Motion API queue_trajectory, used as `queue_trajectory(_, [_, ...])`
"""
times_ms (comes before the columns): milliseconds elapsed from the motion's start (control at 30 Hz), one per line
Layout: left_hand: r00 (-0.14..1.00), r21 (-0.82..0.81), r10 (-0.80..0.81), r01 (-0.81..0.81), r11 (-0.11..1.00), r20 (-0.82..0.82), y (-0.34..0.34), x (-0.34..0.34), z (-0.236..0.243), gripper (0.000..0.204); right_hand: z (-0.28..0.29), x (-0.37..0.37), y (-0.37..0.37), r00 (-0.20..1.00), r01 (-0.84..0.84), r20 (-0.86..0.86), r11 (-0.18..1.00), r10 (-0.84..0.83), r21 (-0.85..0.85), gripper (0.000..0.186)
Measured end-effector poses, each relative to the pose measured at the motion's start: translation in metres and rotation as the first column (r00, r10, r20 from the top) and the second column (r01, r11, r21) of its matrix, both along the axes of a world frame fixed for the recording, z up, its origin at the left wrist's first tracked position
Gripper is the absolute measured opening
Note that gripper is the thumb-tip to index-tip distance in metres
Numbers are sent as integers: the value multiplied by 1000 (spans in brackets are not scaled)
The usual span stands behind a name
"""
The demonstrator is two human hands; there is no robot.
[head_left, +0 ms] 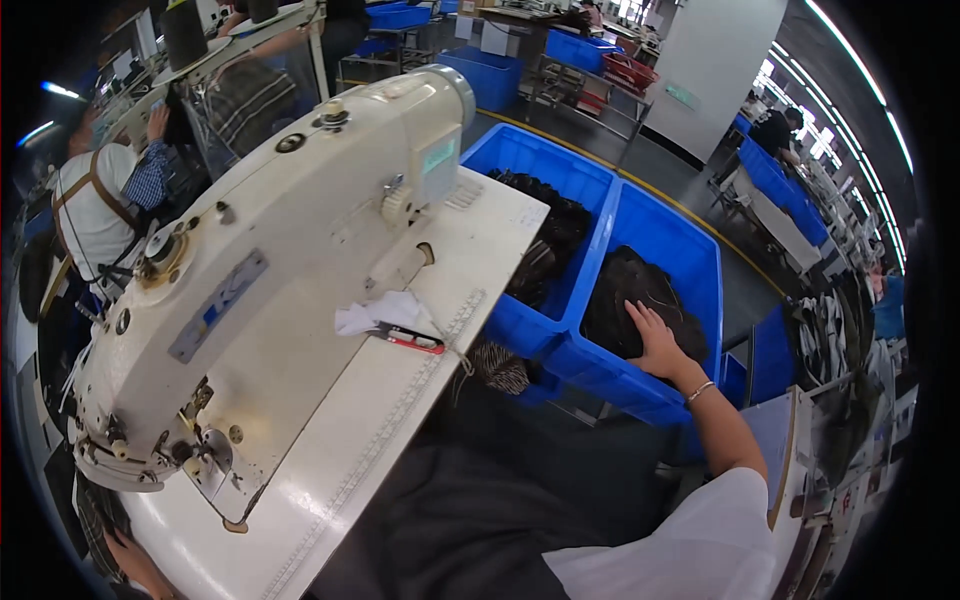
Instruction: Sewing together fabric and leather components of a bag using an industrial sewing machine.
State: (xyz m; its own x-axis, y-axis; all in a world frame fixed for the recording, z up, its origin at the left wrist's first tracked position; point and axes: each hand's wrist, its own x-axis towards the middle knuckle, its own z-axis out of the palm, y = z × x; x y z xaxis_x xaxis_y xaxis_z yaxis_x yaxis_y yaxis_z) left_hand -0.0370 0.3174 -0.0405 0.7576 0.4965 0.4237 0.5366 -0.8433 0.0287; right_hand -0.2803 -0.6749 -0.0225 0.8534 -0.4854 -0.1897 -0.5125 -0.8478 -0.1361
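The right hand (657,346) is spread open over dark cloth (620,290) lying in the right-hand blue bin (692,252), gripping nothing that I can see. Over by the sewing machine (300,190), the counter (300,515) partly hides the left hand (135,564), so I cannot tell its grip.

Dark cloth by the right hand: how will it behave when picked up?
Likely floppy: the dark cloth by the right hand lies rumpled in the blue bin. Probably won't roll: it sits as a slumped heap.
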Motion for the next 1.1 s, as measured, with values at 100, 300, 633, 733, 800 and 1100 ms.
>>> queue_trajectory(100, [989, 80, -145, 145, 986, -4, 29, 9, 0, 46, -45, -13, -22, 996, 1, -88, 981, -18, -192, 116])
queue_trajectory(300, [989, 43, -137, 135, 990, 62, -113, -27, 63, 39, -56, -6, -40, 997, -41, -79, 936, 15, -349, 124])
queue_trajectory(633, [993, 125, -113, 107, 986, 39, -85, -19, 48, 44, -46, 27, -95, 980, 122, -102, 917, -172, -379, 140])
queue_trajectory(733, [998, 73, -64, 62, 995, 28, -96, -21, 53, 44, -56, 22, -88, 982, 124, -85, 918, -168, -378, 139])
queue_trajectory(800, [999, 38, -27, 26, 999, 19, -102, -22, 57, 44, -58, 15, -79, 987, 81, -96, 906, -132, -415, 135])
queue_trajectory(1100, [994, 37, -76, 73, 997, 81, -124, -30, 64, 38, -67, -3, -50, 956, -174, -293, 851, 25, -496, 120])
